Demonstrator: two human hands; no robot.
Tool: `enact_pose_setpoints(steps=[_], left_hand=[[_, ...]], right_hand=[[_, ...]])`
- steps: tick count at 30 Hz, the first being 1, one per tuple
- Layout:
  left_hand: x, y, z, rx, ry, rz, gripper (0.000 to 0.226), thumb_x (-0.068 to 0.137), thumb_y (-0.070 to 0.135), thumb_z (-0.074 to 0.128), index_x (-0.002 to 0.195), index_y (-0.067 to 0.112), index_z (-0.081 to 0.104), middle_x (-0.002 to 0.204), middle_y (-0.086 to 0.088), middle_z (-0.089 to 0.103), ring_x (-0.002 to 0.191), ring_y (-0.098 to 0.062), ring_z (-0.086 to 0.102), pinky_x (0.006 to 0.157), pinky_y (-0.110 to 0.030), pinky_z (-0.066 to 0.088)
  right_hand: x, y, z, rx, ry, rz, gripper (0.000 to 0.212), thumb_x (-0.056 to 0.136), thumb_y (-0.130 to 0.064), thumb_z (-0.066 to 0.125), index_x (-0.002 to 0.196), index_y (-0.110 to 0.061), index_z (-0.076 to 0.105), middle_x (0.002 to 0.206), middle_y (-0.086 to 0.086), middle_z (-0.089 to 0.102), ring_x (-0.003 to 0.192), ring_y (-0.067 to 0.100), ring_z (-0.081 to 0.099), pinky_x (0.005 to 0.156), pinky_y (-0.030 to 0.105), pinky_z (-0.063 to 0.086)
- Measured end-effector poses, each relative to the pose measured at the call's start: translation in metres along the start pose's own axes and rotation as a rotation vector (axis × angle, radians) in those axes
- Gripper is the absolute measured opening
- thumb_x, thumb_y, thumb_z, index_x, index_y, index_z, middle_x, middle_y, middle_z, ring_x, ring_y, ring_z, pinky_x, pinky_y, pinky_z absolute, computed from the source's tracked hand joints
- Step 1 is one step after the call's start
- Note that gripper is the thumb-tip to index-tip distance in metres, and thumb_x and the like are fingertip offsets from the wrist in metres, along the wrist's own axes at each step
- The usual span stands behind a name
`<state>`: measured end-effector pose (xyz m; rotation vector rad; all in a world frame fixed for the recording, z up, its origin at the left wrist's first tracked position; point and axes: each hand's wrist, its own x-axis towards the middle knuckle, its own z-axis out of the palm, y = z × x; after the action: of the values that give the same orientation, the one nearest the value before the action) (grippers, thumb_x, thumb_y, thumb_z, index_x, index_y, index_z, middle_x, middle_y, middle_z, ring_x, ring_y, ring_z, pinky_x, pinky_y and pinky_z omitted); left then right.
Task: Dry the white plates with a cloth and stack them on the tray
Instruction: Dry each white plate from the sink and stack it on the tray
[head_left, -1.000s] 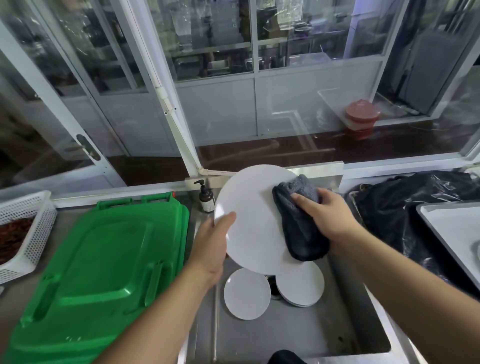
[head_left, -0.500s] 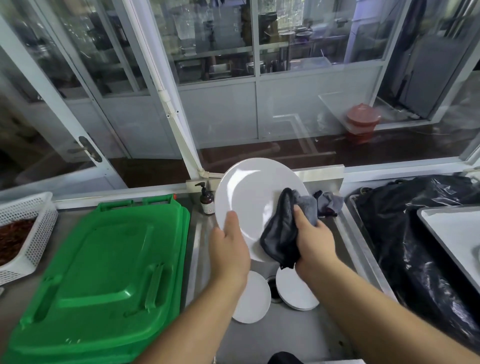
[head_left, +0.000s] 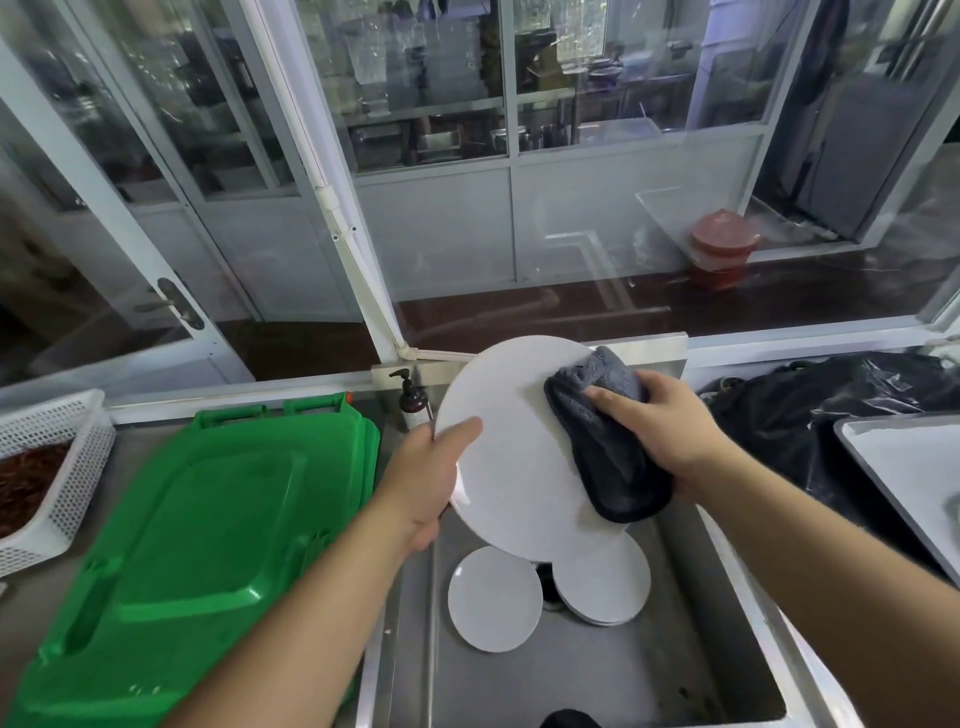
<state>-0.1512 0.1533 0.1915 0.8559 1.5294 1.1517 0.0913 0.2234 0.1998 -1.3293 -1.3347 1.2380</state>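
A large round white plate (head_left: 514, 457), smooth and matte on the face turned toward the camera, is held tilted above the stainless steel sink basin (head_left: 670, 660). The left hand (head_left: 423, 480) grips its left rim, thumb laid across the face and the remaining fingers hidden behind it. The right hand (head_left: 660, 426) presses a dark grey plush microfibre cloth (head_left: 605, 457) against the plate's right side; its fingers curl over the top of the cloth, whose lower end hangs past the plate's edge.

Down in the basin lie a smaller round white plate (head_left: 493, 597) and, just beside it to the right, what looks like a short stack of round white plates (head_left: 605, 587), partly covered by the held plate. The basin floor nearer the camera lies open.

On the desk to the left rests a glossy green moulded plastic lid (head_left: 192, 551), with a white perforated plastic basket (head_left: 67, 467) at the far edge. A brown pump bottle (head_left: 413, 400) stands behind the sink; its label is too small to read. At right, a grey flat tray (head_left: 898, 457) sits on crinkled black plastic sheeting (head_left: 810, 410).
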Motion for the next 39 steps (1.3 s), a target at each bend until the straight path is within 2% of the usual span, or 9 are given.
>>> enact_pose_setpoints(steps=[6, 12, 16, 19, 22, 26, 31, 35, 39], left_hand=[[0.002, 0.004, 0.003, 0.066, 0.031, 0.148, 0.036, 0.087, 0.05, 0.063, 0.108, 0.024, 0.077, 0.104, 0.008, 0.082, 0.098, -0.015, 0.077, 0.092, -0.043, 0.06], [-0.011, -0.013, 0.034, -0.101, 0.226, 0.116, 0.052, 0.079, 0.066, 0.059, 0.113, 0.029, 0.074, 0.111, 0.007, 0.079, 0.108, -0.019, 0.074, 0.103, -0.054, 0.056], [-0.018, -0.031, 0.051, -0.235, 0.189, 0.032, 0.027, 0.077, 0.065, 0.06, 0.098, 0.057, 0.075, 0.111, 0.014, 0.079, 0.113, -0.02, 0.072, 0.104, -0.051, 0.056], [-0.015, -0.033, 0.047, -0.282, 0.095, -0.012, 0.023, 0.084, 0.047, 0.065, 0.102, 0.049, 0.079, 0.116, 0.01, 0.08, 0.115, -0.022, 0.073, 0.1, -0.044, 0.056], [-0.009, -0.026, 0.036, -0.256, 0.068, -0.039, 0.022, 0.088, 0.031, 0.073, 0.108, 0.023, 0.077, 0.104, 0.007, 0.082, 0.098, -0.016, 0.078, 0.078, -0.031, 0.059], [0.007, -0.006, 0.015, -0.193, 0.098, -0.014, 0.007, 0.1, 0.017, 0.068, 0.104, 0.019, 0.073, 0.092, 0.007, 0.082, 0.081, -0.011, 0.079, 0.063, -0.024, 0.06], [0.012, 0.017, -0.001, -0.004, -0.063, 0.006, 0.02, 0.103, 0.034, 0.064, 0.113, 0.019, 0.073, 0.102, 0.004, 0.082, 0.09, -0.015, 0.079, 0.073, -0.031, 0.062], [0.004, 0.014, 0.015, -0.003, 0.077, 0.088, 0.044, 0.086, 0.051, 0.064, 0.113, 0.018, 0.074, 0.107, 0.001, 0.081, 0.102, -0.024, 0.076, 0.093, -0.045, 0.06], [-0.012, 0.002, 0.043, -0.17, 0.215, 0.099, 0.038, 0.086, 0.053, 0.058, 0.109, 0.027, 0.075, 0.105, 0.01, 0.081, 0.105, -0.02, 0.075, 0.096, -0.046, 0.06]], right_hand=[[-0.002, 0.003, 0.016, 0.081, 0.13, 0.018, 0.023, 0.089, -0.04, 0.083, 0.097, -0.019, 0.079, 0.084, -0.003, 0.081, 0.08, 0.017, 0.078, 0.067, 0.028, 0.061], [-0.028, 0.035, 0.059, 0.51, 0.335, 0.351, 0.03, 0.089, -0.048, 0.08, 0.108, -0.025, 0.074, 0.104, 0.002, 0.079, 0.096, 0.028, 0.077, 0.092, 0.05, 0.063], [-0.035, 0.046, 0.064, 0.69, 0.324, 0.494, 0.034, 0.092, -0.041, 0.081, 0.117, -0.02, 0.073, 0.105, 0.006, 0.081, 0.091, 0.033, 0.079, 0.076, 0.048, 0.066], [-0.025, 0.046, 0.052, 0.667, 0.266, 0.448, 0.029, 0.096, -0.031, 0.078, 0.117, -0.012, 0.074, 0.101, 0.01, 0.082, 0.089, 0.032, 0.08, 0.073, 0.042, 0.064], [-0.013, 0.037, 0.038, 0.551, 0.224, 0.368, 0.027, 0.094, -0.032, 0.08, 0.113, -0.013, 0.074, 0.101, 0.008, 0.082, 0.092, 0.031, 0.08, 0.076, 0.043, 0.064], [0.003, 0.019, 0.016, 0.268, 0.125, 0.164, 0.023, 0.091, -0.035, 0.083, 0.103, -0.016, 0.077, 0.091, 0.003, 0.083, 0.086, 0.026, 0.08, 0.075, 0.038, 0.064], [0.01, 0.001, 0.001, 0.081, 0.016, 0.007, 0.023, 0.09, -0.035, 0.084, 0.097, -0.015, 0.079, 0.084, 0.0, 0.082, 0.074, 0.014, 0.077, 0.059, 0.022, 0.057], [0.006, 0.01, 0.014, 0.207, 0.16, 0.083, 0.024, 0.088, -0.038, 0.084, 0.096, -0.016, 0.08, 0.091, 0.005, 0.082, 0.085, 0.026, 0.079, 0.077, 0.039, 0.065], [-0.012, 0.028, 0.044, 0.46, 0.309, 0.29, 0.026, 0.089, -0.044, 0.082, 0.099, -0.021, 0.076, 0.098, 0.004, 0.081, 0.091, 0.028, 0.078, 0.088, 0.046, 0.064]])
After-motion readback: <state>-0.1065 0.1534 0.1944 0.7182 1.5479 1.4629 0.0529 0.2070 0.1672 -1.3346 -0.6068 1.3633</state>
